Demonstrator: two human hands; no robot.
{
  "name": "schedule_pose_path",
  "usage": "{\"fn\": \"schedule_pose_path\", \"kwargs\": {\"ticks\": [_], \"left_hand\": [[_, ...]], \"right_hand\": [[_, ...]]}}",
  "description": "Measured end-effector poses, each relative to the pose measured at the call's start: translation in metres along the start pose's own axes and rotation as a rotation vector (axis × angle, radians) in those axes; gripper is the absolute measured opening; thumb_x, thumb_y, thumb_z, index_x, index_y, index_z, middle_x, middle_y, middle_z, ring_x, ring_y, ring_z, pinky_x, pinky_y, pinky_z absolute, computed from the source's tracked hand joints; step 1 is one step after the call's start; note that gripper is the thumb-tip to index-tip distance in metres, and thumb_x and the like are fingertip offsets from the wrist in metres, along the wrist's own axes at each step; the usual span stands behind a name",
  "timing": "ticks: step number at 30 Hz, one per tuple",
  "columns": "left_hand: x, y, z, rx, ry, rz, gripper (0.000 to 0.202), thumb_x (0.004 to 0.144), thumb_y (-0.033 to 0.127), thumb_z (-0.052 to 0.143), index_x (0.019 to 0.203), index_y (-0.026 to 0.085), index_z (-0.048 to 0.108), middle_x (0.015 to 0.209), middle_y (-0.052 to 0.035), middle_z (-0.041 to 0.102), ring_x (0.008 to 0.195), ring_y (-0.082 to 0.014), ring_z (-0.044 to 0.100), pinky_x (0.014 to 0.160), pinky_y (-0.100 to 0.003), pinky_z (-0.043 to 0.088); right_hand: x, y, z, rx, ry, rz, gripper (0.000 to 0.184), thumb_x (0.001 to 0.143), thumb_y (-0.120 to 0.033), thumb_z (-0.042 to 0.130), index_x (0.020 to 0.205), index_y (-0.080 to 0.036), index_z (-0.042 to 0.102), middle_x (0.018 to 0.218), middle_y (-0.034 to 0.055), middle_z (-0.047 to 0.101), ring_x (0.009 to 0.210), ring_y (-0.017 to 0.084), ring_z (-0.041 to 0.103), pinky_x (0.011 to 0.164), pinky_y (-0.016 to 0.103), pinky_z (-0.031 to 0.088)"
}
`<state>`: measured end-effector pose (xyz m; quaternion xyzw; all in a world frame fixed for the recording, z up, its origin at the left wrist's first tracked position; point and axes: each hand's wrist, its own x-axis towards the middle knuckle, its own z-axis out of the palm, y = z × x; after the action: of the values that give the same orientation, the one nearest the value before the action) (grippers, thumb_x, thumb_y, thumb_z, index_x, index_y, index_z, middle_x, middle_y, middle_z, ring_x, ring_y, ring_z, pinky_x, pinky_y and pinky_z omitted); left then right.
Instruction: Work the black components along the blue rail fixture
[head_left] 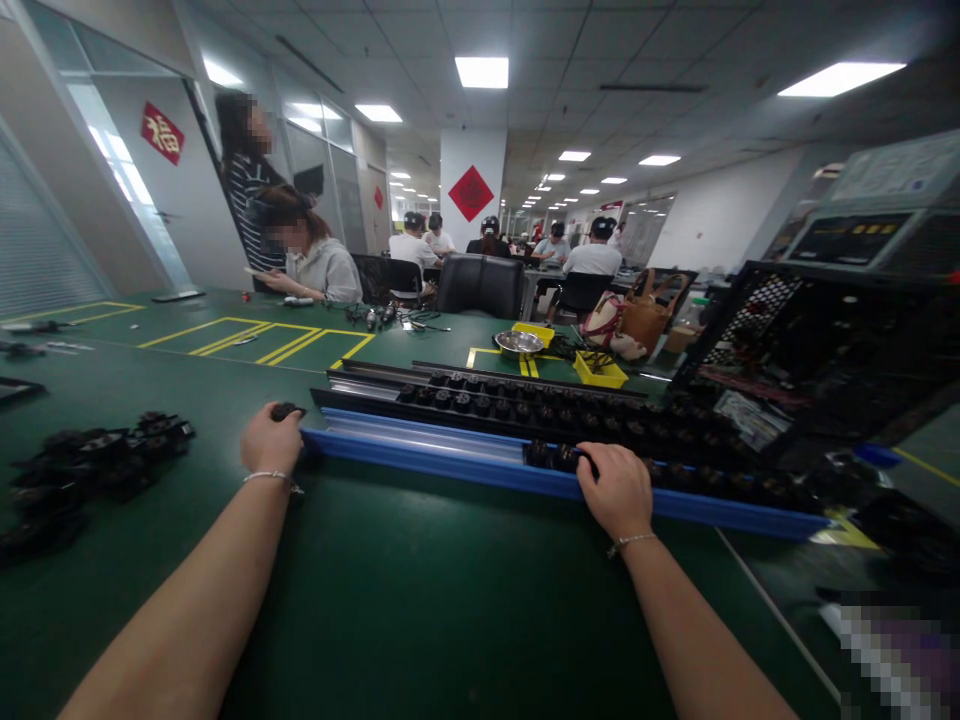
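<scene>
- Holding a small black part at its fingertips, the left grip rests by the blue tray end
- The right grip curls over the black parts lined in that tray; clasping or not, I cannot tell
- Just beyond both grips lie black trays
- Well left of the left grip, loose parts heap on the counter

Glossy plastic blue rail — matt black parts — shiny metal bowl

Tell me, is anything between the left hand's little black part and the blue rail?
Nothing visible. The left hand holds the black part right at the end of the blue rail.
</scene>
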<state>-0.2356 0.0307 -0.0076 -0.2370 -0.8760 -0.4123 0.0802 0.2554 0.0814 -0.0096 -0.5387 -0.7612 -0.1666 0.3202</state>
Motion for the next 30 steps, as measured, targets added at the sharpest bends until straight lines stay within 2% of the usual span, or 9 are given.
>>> {"fn": "schedule_pose_path", "kwargs": {"ticks": [3, 5, 9, 11, 14, 20, 25, 27, 30], "left_hand": [[0.025, -0.019, -0.016, 0.218, -0.059, -0.113, 0.042, 0.073, 0.045, 0.060, 0.112, 0.029, 0.059, 0.105, -0.0004, 0.067, 0.091, -0.0224, 0.060, 0.076, -0.034, 0.048], [0.039, -0.035, -0.028, 0.359, -0.027, -0.069, 0.042, 0.074, 0.048, 0.057, 0.112, 0.031, 0.058, 0.110, -0.0002, 0.065, 0.099, -0.0231, 0.058, 0.082, -0.036, 0.046], [0.055, -0.069, -0.052, 0.564, 0.095, 0.022, 0.044, 0.081, 0.055, 0.035, 0.106, 0.028, 0.059, 0.122, -0.0039, 0.059, 0.116, -0.0235, 0.047, 0.092, -0.042, 0.038], [0.057, -0.083, -0.062, 0.651, 0.099, 0.098, 0.051, 0.083, 0.056, 0.024, 0.106, 0.027, 0.058, 0.126, -0.0049, 0.055, 0.124, -0.0228, 0.039, 0.098, -0.043, 0.032], [0.059, -0.097, -0.072, 0.731, 0.068, 0.132, 0.057, 0.082, 0.057, 0.015, 0.112, 0.030, 0.054, 0.134, -0.0054, 0.048, 0.130, -0.0237, 0.029, 0.101, -0.046, 0.027], [0.064, -0.097, -0.074, 0.771, -0.024, 0.177, 0.058, 0.080, 0.058, 0.015, 0.113, 0.030, 0.054, 0.139, -0.0060, 0.042, 0.134, -0.0264, 0.020, 0.103, -0.052, 0.020], [0.064, -0.095, -0.069, 0.755, -0.138, 0.123, 0.059, 0.079, 0.057, 0.024, 0.121, 0.025, 0.050, 0.145, -0.0065, 0.036, 0.137, -0.0273, 0.014, 0.105, -0.058, 0.011], [0.063, -0.093, -0.067, 0.728, -0.112, 0.133, 0.061, 0.079, 0.056, 0.025, 0.126, 0.022, 0.045, 0.146, -0.0074, 0.034, 0.138, -0.0265, 0.010, 0.106, -0.059, 0.007], [0.057, -0.081, -0.061, 0.619, -0.004, 0.130, 0.065, 0.081, 0.056, 0.028, 0.132, 0.018, 0.037, 0.148, -0.0102, 0.029, 0.139, -0.0265, 0.007, 0.106, -0.059, 0.005]], "right_hand": [[0.000, 0.000, 0.000, -0.004, 0.006, 0.001, 0.025, 0.084, -0.027, 0.045, 0.097, -0.020, 0.065, 0.097, 0.0031, 0.068, 0.097, 0.020, 0.055, 0.089, 0.034, 0.036], [0.000, 0.000, 0.000, -0.006, 0.012, -0.003, 0.025, 0.084, -0.027, 0.045, 0.098, -0.020, 0.065, 0.098, 0.0030, 0.068, 0.097, 0.020, 0.055, 0.089, 0.034, 0.036], [0.000, 0.001, 0.001, -0.008, 0.018, -0.008, 0.025, 0.084, -0.027, 0.045, 0.097, -0.020, 0.065, 0.097, 0.0030, 0.068, 0.096, 0.020, 0.055, 0.088, 0.034, 0.036], [0.000, 0.001, 0.001, -0.005, 0.017, -0.014, 0.025, 0.084, -0.027, 0.045, 0.097, -0.020, 0.065, 0.096, 0.0033, 0.068, 0.096, 0.020, 0.055, 0.088, 0.034, 0.036], [0.000, 0.001, 0.001, 0.000, 0.020, -0.017, 0.025, 0.084, -0.027, 0.044, 0.097, -0.020, 0.064, 0.097, 0.0041, 0.068, 0.096, 0.020, 0.054, 0.088, 0.034, 0.036], [0.000, 0.001, 0.002, 0.000, 0.020, -0.019, 0.025, 0.083, -0.027, 0.044, 0.096, -0.020, 0.064, 0.095, 0.0045, 0.068, 0.093, 0.020, 0.055, 0.087, 0.034, 0.037], [0.000, 0.002, 0.002, -0.001, 0.017, -0.015, 0.025, 0.083, -0.028, 0.043, 0.096, -0.020, 0.064, 0.096, 0.0045, 0.068, 0.095, 0.020, 0.054, 0.087, 0.034, 0.036], [0.000, 0.002, 0.002, 0.000, 0.017, -0.020, 0.025, 0.083, -0.028, 0.044, 0.096, -0.020, 0.064, 0.096, 0.0044, 0.068, 0.094, 0.020, 0.055, 0.087, 0.034, 0.036], [0.000, 0.002, 0.002, 0.003, 0.026, -0.020, 0.025, 0.083, -0.027, 0.044, 0.096, -0.020, 0.064, 0.096, 0.0041, 0.068, 0.094, 0.020, 0.055, 0.087, 0.034, 0.036]]}}
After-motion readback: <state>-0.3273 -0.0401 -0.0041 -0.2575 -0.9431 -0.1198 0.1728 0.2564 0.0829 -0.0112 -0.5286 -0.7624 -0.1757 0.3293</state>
